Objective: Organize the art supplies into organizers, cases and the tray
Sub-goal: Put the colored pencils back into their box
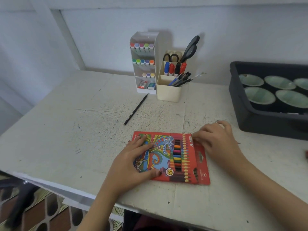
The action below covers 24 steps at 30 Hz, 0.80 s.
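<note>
From the head view, the colour pencil box lies flat on the worktop right in front of the person. Its end flap is folded out along the right side. The left hand rests on the left half of the box, fingers straight and spread, pressing it down. The right hand sits at the box's far right corner with fingers curled at the flap; I cannot tell whether they actually pinch it. Beyond the box lies a loose black pencil, and farther beyond stand the marker organizer and the cream pen organizer. The dark tray sits beyond and right of the box. This looks like closing up the pencil box. Next the flap wants tucking in while the left hand steadies the box, and the stray pencil still needs a home.
</note>
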Each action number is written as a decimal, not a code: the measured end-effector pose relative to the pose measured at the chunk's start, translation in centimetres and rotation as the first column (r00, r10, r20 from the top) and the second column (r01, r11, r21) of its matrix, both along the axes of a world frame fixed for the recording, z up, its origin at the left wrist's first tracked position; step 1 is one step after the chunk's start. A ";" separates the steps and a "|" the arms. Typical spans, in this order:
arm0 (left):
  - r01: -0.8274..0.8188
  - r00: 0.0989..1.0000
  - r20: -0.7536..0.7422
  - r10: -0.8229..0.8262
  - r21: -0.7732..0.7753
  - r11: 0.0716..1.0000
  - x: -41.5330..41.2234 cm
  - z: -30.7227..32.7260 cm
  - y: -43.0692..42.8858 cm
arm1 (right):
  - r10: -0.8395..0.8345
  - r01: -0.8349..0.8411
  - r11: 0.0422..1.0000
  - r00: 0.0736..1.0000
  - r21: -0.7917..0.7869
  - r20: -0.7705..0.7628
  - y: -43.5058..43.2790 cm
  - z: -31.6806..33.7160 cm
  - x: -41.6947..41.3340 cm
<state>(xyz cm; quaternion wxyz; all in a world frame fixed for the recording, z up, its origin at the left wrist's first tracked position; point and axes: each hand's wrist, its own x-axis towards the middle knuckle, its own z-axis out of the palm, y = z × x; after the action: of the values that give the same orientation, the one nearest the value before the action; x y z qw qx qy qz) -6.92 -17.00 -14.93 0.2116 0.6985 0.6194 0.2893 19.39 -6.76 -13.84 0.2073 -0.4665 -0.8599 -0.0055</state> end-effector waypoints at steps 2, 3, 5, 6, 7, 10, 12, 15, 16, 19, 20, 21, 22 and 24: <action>-0.003 1.000 -0.003 0.003 0.004 1.000 -0.1 -0.2 -0.1 | -0.047 0.047 0.999 0.998 -0.008 -0.040 -0.4 -0.3 -0.5; -0.005 1.000 -0.002 0.005 0.005 1.000 -0.1 -0.2 0.0 | -0.087 0.087 0.996 0.995 -0.008 -0.052 -0.8 -0.4 -0.6; -0.008 1.000 0.000 0.008 0.006 1.000 -0.1 -0.3 0.0 | -0.203 0.201 0.979 0.978 -0.026 -0.050 -1.8 -0.5 -0.6; -0.011 1.000 0.001 0.011 0.007 1.000 -0.1 -0.3 0.0 | -0.283 0.281 0.958 0.959 -0.051 -0.032 -2.5 -0.3 -0.7; -0.013 1.000 0.000 0.013 0.010 1.000 -0.1 -0.4 0.0 | -0.370 0.368 0.925 0.929 -0.098 0.000 -3.1 0.0 -0.7; -0.013 1.000 0.003 0.013 0.021 1.000 -0.1 -0.4 0.1 | -0.523 0.530 0.781 0.844 -0.329 0.120 -4.7 0.2 -0.2; -0.014 1.000 0.007 0.014 0.023 1.000 0.0 -0.4 0.1 | -0.530 0.513 0.734 0.842 -0.446 0.096 -5.2 -0.1 0.2; -0.019 1.000 0.001 0.019 0.020 1.000 0.1 -0.4 0.1 | -0.476 0.378 0.775 0.877 -0.507 -0.073 -5.3 -0.3 -0.4; -0.019 1.000 0.000 0.019 0.021 1.000 0.1 -0.4 0.1 | -0.448 0.329 0.793 0.885 -0.513 -0.126 -5.3 -0.4 -0.7; -0.022 1.000 0.002 0.022 0.013 1.000 0.2 -0.3 0.1 | -0.367 0.200 0.824 0.901 -0.531 -0.232 -5.1 0.1 -1.9; -0.021 1.000 0.002 0.021 0.012 1.000 0.2 -0.3 0.1 | -0.338 0.163 0.836 0.905 -0.524 -0.258 -5.0 0.3 -2.1; -0.021 1.000 0.001 0.021 0.014 1.000 0.2 -0.3 0.1 | -0.306 0.130 0.850 0.911 -0.511 -0.277 -4.8 0.4 -2.4; -0.022 1.000 -0.003 0.022 0.017 1.000 0.2 -0.3 0.1 | -0.276 0.102 0.860 0.918 -0.500 -0.286 -4.6 0.5 -2.5; -0.021 1.000 -0.013 0.021 0.015 1.000 0.1 -0.3 0.1 | -0.238 0.066 0.850 0.933 -0.522 -0.269 -4.4 0.7 -2.7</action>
<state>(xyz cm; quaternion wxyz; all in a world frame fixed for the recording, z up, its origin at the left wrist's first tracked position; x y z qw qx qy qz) -6.81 -16.92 -15.28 0.1990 0.6955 0.6259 0.2916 16.74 -11.13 -13.15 0.2152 -0.5663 -0.7449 0.2796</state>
